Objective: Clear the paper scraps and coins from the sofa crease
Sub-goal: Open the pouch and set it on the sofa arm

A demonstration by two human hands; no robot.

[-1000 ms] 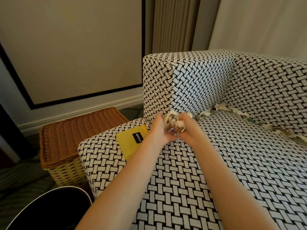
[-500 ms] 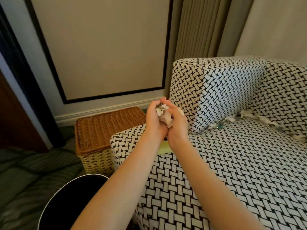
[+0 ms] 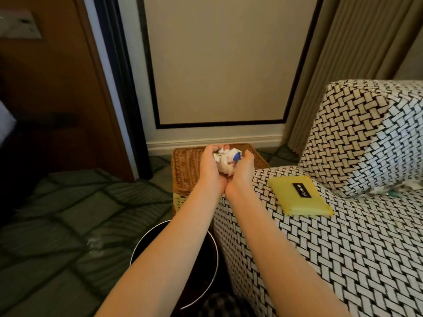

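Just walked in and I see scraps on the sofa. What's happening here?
A person is clearing the sofa crease. The left hand and right hand are cupped together around a wad of paper scraps, held above the wicker basket beside the sofa. A black bin stands on the floor below the forearms. More scraps lie in the crease at the far right. A yellow pouch rests on the seat corner.

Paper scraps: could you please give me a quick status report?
Both hands, left and right, cupped around the wad of paper scraps, above the wicker basket. Black bin below the forearms. More scraps in the sofa crease.
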